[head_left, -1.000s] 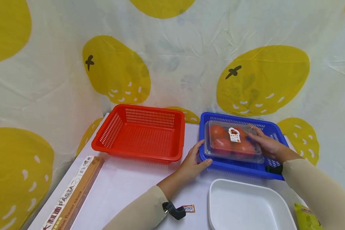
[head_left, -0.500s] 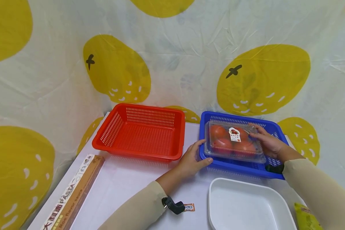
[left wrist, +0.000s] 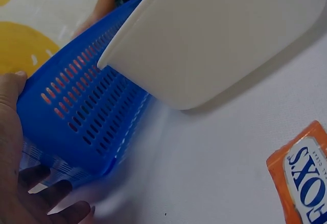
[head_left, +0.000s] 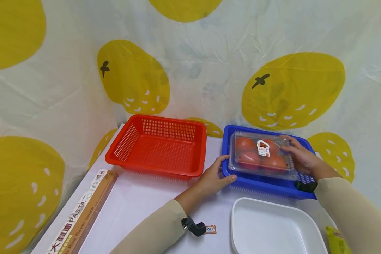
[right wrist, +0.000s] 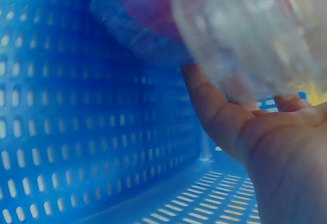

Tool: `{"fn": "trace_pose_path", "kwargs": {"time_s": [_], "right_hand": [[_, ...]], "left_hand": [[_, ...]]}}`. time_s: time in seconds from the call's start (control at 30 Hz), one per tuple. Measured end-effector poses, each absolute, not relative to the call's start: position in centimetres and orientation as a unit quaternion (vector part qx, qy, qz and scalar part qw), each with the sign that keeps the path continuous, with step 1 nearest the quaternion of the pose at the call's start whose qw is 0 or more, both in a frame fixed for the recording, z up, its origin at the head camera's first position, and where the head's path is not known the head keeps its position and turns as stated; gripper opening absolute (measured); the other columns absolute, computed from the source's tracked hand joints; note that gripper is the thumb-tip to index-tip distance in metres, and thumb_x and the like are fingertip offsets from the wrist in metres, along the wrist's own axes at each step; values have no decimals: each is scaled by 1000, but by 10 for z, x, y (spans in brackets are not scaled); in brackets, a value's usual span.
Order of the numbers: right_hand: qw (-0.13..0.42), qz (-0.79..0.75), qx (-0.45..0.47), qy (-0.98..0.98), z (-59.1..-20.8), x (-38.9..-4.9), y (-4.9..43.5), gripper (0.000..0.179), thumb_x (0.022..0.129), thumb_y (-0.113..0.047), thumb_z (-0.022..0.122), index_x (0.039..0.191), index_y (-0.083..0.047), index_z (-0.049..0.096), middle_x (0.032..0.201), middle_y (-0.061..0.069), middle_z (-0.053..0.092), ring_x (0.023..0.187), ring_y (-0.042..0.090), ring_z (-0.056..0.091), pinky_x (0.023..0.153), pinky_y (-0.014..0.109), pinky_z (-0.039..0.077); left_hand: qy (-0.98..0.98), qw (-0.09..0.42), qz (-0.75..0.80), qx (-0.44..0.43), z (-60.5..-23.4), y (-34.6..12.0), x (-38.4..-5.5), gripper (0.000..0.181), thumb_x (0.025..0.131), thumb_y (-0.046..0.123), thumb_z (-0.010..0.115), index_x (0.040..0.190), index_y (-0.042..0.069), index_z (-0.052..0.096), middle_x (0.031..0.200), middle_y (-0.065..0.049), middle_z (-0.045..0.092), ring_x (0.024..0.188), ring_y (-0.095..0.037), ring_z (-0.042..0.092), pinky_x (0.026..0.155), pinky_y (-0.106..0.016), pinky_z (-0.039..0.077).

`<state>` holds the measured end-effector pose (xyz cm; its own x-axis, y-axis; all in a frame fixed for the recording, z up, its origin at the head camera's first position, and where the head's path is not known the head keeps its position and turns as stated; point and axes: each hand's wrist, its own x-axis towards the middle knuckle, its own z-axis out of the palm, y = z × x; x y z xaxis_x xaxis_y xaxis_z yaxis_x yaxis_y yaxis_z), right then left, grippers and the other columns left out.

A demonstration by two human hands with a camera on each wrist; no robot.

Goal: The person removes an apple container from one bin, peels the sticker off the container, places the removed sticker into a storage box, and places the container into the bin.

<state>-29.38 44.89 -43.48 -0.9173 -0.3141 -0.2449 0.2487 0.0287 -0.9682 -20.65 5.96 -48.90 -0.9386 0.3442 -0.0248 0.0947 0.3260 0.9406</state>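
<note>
A clear plastic box of tomatoes point(head_left: 261, 155) sits inside the blue basket point(head_left: 266, 187), its left end overlapping the basket's left rim in the head view. My right hand point(head_left: 300, 157) grips the box at its right end, thumb over the lid and fingers behind; the right wrist view shows the hand point(right wrist: 245, 112) under the clear plastic, beside the perforated wall. My left hand point(head_left: 214, 178) holds the basket's near left corner. In the left wrist view its thumb lies at the rim, and the other fingers point(left wrist: 53, 196) curl below beside the wall.
A red basket point(head_left: 158, 173) stands to the left. The pasta box point(head_left: 82, 211) lies along the table's left side. Nearer me are a white tray point(head_left: 273, 225), a small orange FOX'S packet point(head_left: 211, 229) and a yellow-green bag point(head_left: 336, 241). A patterned cloth point(head_left: 206, 53) hangs behind.
The tomato box has shifted slightly right within the blue basket, my right hand with it. My left hand keeps its place at the corner. The head view has moved a little.
</note>
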Motion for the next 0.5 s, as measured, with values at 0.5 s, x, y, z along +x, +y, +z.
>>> {"fn": "trace_pose_path", "kwargs": {"time_s": [0.5], "right_hand": [[142,-735,-55,661,-392,-282,458,41,116,-18,41,147,-44,32,140,-6,35,105,11,66,84,31,63]], "left_hand": [[802,111,572,131,-488,62,-207,81,94,48,81,160,52,34,155,-1,57,130,-21,64,104,-43,57]]}}
